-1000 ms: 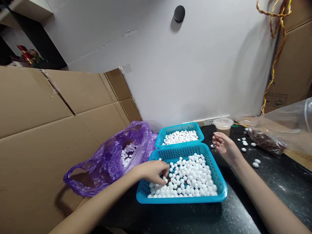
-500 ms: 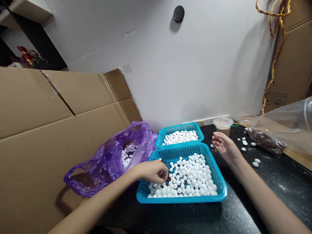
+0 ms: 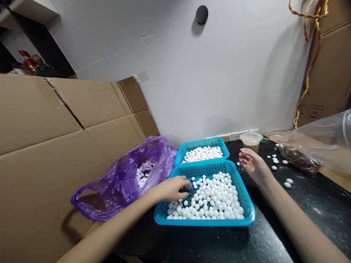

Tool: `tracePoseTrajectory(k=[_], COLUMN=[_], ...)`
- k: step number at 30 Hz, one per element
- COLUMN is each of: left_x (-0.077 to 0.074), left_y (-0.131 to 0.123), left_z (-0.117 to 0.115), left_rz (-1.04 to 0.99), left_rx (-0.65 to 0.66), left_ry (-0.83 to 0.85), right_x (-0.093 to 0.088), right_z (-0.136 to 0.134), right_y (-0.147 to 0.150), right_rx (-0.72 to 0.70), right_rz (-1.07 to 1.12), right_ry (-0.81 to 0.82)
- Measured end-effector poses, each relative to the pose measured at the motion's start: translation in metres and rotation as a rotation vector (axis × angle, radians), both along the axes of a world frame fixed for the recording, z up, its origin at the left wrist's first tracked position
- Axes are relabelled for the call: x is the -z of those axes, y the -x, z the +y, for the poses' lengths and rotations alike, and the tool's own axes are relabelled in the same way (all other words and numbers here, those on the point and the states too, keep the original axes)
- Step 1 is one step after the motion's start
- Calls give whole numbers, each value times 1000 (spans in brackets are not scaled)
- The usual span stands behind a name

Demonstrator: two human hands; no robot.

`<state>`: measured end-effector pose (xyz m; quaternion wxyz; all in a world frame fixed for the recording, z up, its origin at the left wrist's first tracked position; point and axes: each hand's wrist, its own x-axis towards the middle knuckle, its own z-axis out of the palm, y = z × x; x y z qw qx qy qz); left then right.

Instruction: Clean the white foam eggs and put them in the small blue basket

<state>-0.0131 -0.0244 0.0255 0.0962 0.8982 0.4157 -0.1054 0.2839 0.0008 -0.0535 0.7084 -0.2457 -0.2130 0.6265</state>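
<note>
A blue plastic basket (image 3: 248, 213) in front of me holds many small white balls (image 3: 214, 199). My left hand (image 3: 171, 188) reaches over its left rim, fingers curled down among the balls; what they pinch is hidden. My right hand (image 3: 251, 164) rests palm up on the black counter just right of the basket's far corner, fingers loosely spread and nothing seen in it. A second, smaller blue basket (image 3: 202, 143) with white balls stands right behind the first.
A purple plastic bag (image 3: 120, 179) with more white balls lies left of the baskets against brown cardboard (image 3: 55, 146). A lidded drink cup (image 3: 251, 140) stands at the wall. Loose white pieces (image 3: 287, 182) and a clear bag with brown contents (image 3: 304, 159) lie at right.
My left hand has moved a little farther into the near basket, away from me, and its fingers have flattened over the balls. My right hand has stayed where it was.
</note>
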Motion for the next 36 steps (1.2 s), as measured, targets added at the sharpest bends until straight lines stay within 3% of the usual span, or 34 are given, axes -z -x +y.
tracePoseTrajectory(k=[3, 7, 14, 20, 27, 32, 36], left_x=[0, 3, 6, 5, -4, -11, 8], left_y=[0, -4, -3, -1, 4, 13, 30], left_z=[-1, -5, 0, -1, -2, -25, -60], left_rz=[-20, 0, -7, 37, -13, -338, -654], left_rx=[14, 111, -28, 9, -72, -185, -382], left_ry=[-74, 128, -78, 4, -93, -246, -527], right_x=[0, -1, -1, -3, 0, 2, -5], right_z=[0, -1, -1, -2, -1, 2, 4], right_y=[0, 0, 0, 0, -1, -1, 6], right_rx=[1, 0, 3, 20, 12, -14, 3], right_rz=[1, 3, -8, -28, -23, 3, -33], right_ry=[2, 5, 7, 9, -9, -20, -40])
